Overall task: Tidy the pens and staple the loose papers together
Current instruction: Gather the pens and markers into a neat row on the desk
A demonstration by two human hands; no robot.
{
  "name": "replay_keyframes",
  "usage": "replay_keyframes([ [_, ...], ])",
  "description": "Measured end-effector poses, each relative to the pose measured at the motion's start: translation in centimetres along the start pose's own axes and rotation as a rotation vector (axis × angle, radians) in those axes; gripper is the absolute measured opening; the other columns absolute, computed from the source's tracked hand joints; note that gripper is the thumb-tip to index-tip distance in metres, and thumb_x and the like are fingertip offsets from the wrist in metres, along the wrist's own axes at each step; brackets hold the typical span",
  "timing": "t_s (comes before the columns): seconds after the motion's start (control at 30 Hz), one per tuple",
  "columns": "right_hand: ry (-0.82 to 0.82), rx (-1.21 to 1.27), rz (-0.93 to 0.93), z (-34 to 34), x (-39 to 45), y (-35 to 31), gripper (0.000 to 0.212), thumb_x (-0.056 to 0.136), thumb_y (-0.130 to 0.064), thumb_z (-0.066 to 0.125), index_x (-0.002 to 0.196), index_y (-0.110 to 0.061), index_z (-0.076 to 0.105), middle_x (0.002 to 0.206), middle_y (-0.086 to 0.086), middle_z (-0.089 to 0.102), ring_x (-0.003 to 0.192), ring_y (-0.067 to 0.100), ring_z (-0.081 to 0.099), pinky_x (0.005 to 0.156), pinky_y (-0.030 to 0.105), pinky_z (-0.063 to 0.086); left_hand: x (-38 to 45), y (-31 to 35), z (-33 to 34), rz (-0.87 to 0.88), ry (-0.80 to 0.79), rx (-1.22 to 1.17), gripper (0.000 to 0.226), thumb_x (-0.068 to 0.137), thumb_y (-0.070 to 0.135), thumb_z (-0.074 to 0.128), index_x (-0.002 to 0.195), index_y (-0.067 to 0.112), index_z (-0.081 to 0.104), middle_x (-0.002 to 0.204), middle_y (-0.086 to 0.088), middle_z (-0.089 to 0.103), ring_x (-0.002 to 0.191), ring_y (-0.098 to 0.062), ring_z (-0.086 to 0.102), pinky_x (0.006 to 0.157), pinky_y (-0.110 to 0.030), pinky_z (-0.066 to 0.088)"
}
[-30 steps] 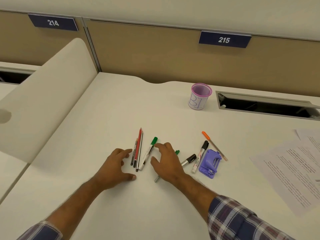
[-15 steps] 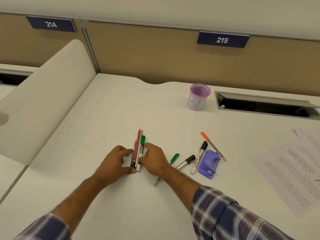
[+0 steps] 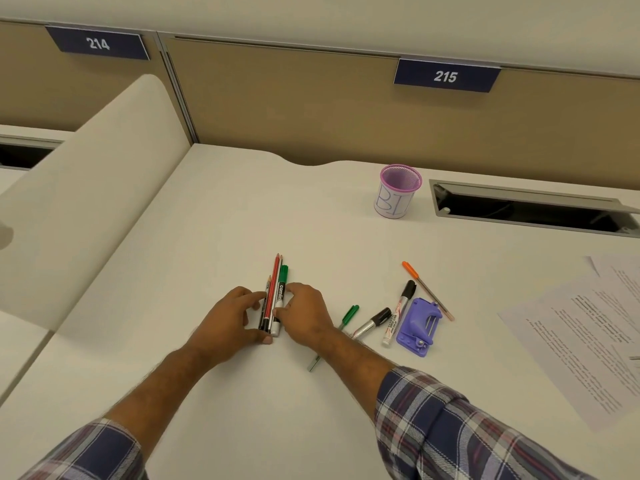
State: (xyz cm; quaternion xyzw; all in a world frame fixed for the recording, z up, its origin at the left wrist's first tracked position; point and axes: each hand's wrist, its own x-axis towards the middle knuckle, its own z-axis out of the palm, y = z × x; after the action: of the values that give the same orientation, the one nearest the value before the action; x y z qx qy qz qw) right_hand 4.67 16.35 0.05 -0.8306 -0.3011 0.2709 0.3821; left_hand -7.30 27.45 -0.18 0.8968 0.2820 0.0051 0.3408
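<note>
At mid-desk [image 3: 221,216], left hand [image 3: 227,322] and right hand [image 3: 304,315] clamp the pen bundle [image 3: 274,296] between them; far of it, bare surface reaches the mesh cup [image 3: 398,192].

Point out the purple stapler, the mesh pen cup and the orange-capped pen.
purple stapler [image 3: 417,325]: head view, middle of its top.
mesh pen cup [image 3: 394,202]: head view, its front wall.
orange-capped pen [image 3: 410,268]: head view, its cap.

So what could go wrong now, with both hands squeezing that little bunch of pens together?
The bundle of pens is only pressed flat between the left hand and right hand, so lifting it might spill some. The right forearm lies over the green pen and could drag it. The pen cup stands well off.
</note>
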Motion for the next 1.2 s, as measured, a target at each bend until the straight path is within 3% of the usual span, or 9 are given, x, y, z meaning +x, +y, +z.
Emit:
replay_keyframes([
  [0.27,0.098,0.021,0.012,-2.1,-1.0,0.5,0.063,0.085,-0.034,0.068,0.139,-0.013,0.044,0.112,0.009,0.064,0.103,0.021,0.06,0.095,0.036,0.05,-0.5,0.8,-0.1,-0.032,0.025,0.022,0.089,0.064,0.037,0.091,0.142,0.021,0.05,0.114,0.01,0.048,0.078,-0.011,0.052,0.07,-0.018,0.043],
  [0.43,0.278,0.032,0.058,-6.4,-3.2,3.0,0.039,0.088,-0.024,0.065,0.125,-0.015,0.056,0.085,-0.003,0.059,0.086,0.017,0.061,0.084,0.031,0.051,-1.2,3.2,0.1,-0.019,0.157,0.066,0.086,0.063,0.05,0.087,0.138,0.028,0.051,0.131,0.009,0.035,0.097,-0.013,0.054,0.077,-0.024,0.043],
  [0.53,0.367,-0.01,0.105,-8.6,-4.8,4.9,0.027,0.09,-0.021,0.062,0.116,-0.015,0.059,0.074,-0.008,0.055,0.074,0.015,0.06,0.076,0.034,0.054,-1.7,5.6,1.5,0.041,0.159,0.021,0.063,0.073,0.048,0.081,0.128,0.027,0.057,0.123,0.011,0.039,0.087,-0.008,0.058,0.074,-0.02,0.044],
  [0.63,0.435,-0.085,0.116,-9.7,-6.4,6.5,0.02,0.091,-0.019,0.061,0.111,-0.015,0.062,0.069,-0.009,0.054,0.07,0.011,0.057,0.073,0.033,0.055,-2.2,7.5,3.7,0.152,0.066,0.04,0.04,0.083,0.04,0.074,0.12,0.028,0.062,0.111,0.015,0.045,0.093,-0.005,0.052,0.084,-0.021,0.046],
  [0.8,0.507,-0.155,0.17,-10.4,-8.4,7.9,0.017,0.093,-0.018,0.057,0.108,-0.014,0.064,0.091,0.001,0.068,0.085,0.018,0.066,0.079,0.035,0.056,-2.5,10.4,7.5,0.277,0.118,0.026,0.02,0.093,0.014,0.061,0.111,0.021,0.066,0.104,0.01,0.048,0.1,-0.011,0.052,0.089,-0.024,0.045],
  [0.93,0.43,-0.33,0.209,-10.1,-8.9,8.3,0.022,0.095,-0.026,0.052,0.113,-0.015,0.061,0.104,0.005,0.069,0.093,0.022,0.066,0.08,0.031,0.053,-1.9,13.3,9.0,0.31,0.107,0.05,0.023,0.095,0.023,0.059,0.118,0.021,0.062,0.113,0.004,0.058,0.107,-0.015,0.055,0.088,-0.02,0.041],
  [1.03,0.357,-0.416,0.217,-9.6,-9.1,8.2,0.029,0.096,-0.03,0.049,0.122,-0.018,0.054,0.112,0.003,0.067,0.099,0.021,0.065,0.078,0.028,0.05,-1.7,14.2,9.7,0.251,0.041,0.199,0.036,0.095,0.033,0.059,0.128,0.021,0.055,0.123,0.002,0.055,0.113,-0.018,0.052,0.091,-0.025,0.041],
  [1.2,0.356,-0.433,0.251,-9.7,-9.4,8.2,0.031,0.096,-0.033,0.049,0.123,-0.018,0.051,0.114,0.004,0.065,0.098,0.02,0.064,0.077,0.027,0.05,-1.9,14.2,10.5,0.154,0.009,0.287,0.028,0.098,0.032,0.053,0.122,0.016,0.057,0.12,-0.003,0.056,0.107,-0.019,0.055,0.081,-0.024,0.039],
])
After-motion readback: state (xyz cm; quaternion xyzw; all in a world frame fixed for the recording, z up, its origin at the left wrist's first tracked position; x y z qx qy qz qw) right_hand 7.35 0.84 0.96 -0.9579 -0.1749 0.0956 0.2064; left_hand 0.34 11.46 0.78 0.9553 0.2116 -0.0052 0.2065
